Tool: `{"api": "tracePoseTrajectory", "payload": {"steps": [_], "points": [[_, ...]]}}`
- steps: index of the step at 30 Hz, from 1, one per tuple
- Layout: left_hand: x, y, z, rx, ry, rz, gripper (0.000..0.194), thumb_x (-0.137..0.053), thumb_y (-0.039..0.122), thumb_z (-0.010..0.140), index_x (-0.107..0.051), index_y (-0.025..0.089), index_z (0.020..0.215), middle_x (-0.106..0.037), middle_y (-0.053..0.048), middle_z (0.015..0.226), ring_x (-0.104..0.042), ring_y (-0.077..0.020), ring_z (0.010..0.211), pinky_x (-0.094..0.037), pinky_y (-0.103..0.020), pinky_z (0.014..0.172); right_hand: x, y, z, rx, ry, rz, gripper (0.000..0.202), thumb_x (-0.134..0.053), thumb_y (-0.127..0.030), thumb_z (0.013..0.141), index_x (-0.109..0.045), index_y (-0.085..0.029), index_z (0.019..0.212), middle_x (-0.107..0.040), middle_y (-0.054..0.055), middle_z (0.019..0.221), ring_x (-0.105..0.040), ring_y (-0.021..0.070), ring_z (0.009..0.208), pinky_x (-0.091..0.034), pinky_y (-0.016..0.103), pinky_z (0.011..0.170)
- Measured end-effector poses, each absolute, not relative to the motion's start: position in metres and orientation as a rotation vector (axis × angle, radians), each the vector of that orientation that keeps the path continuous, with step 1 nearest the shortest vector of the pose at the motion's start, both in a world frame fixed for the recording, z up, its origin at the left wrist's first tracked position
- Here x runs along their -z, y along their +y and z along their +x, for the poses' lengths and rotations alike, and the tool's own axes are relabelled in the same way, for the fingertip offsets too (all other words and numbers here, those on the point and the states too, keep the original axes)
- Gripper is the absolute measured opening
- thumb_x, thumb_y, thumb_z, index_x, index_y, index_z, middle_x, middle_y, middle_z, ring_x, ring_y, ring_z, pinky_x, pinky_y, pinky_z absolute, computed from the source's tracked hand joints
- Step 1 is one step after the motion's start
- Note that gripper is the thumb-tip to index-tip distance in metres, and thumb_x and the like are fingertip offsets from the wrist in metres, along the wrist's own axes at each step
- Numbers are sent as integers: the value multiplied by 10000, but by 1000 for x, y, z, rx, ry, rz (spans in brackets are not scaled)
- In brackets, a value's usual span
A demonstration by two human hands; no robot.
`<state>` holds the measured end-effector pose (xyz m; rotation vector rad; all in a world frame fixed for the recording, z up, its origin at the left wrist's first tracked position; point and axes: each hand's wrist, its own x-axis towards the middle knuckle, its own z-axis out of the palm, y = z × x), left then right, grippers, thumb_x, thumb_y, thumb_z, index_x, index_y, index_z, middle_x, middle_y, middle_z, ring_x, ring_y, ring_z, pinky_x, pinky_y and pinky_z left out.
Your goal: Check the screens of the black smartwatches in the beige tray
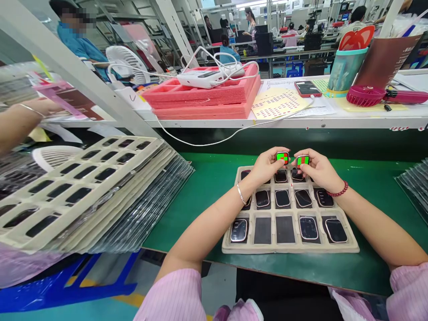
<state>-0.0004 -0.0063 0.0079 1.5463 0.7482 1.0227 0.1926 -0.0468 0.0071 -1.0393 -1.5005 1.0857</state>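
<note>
My left hand (pixel 270 163) is closed on a smartwatch (pixel 282 157) whose lit screen shows red and green blocks. A second smartwatch (pixel 302 161), with red and green stripes, sits in the closed fingers of my right hand (pixel 316 167). Both are raised side by side over the far rows of a beige tray (pixel 230 244). Dark-screened watches lie in most of the tray's pockets. In the near row, two neighbouring pockets (pixel 263 230) hold no watch. My forearms hide parts of the tray's sides.
Stacked trays (pixel 83 178) lean at the left, and more (pixel 416 183) stand at the far right. The shelf (pixel 284 122) carries a pink foam box (pixel 200 100), a white cable, a phone (pixel 308 88), a cup (pixel 347 71) and a pink brush (pixel 366 95). Another person's arm (pixel 20 118) reaches in at left.
</note>
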Motion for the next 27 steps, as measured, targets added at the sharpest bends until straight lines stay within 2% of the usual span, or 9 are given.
{"api": "tracePoseTrajectory", "payload": {"steps": [2, 11, 16, 22, 27], "points": [[-9, -7, 0, -1036, 734, 1532, 303, -675, 234, 783, -647, 141, 1070, -694, -68, 941, -661, -158, 816, -542, -278, 732, -7, -47, 193, -1078, -1509, -1042, 310, -660, -202, 746, -613, -192, 1052, -736, 53, 938, -658, 136, 643, -521, 230, 501], [-14, -11, 1, -1031, 810, 1557, 169, -622, 219, 791, -640, 141, 940, -664, -35, 797, -633, -137, 758, -507, -225, 629, -13, -50, 191, -1044, -1518, -1023, 186, -661, -218, 749, -637, -192, 931, -730, 31, 828, -632, 130, 593, -518, 253, 539], [-15, -12, 1, -1041, 854, 1597, 140, -608, 240, 795, -633, 146, 895, -648, -25, 769, -610, -124, 718, -502, -222, 610, -16, -52, 192, -1081, -1480, -1055, 133, -625, -299, 820, -665, -196, 894, -735, 35, 799, -633, 133, 567, -494, 244, 498], [-13, -11, 0, -1065, 857, 1689, 163, -630, 233, 780, -628, 150, 921, -644, -18, 795, -612, -123, 707, -475, -228, 629, -18, -52, 192, -1113, -1457, -1062, 160, -609, -311, 827, -683, -197, 911, -747, 40, 829, -651, 134, 579, -497, 237, 501], [-8, -9, -1, -1059, 813, 1722, 264, -603, 151, 762, -607, 148, 1025, -674, -40, 890, -632, -137, 792, -492, -256, 743, -15, -50, 192, -1110, -1456, -1074, 175, -632, -262, 787, -664, -191, 944, -748, 43, 840, -641, 128, 584, -493, 230, 501]]}}
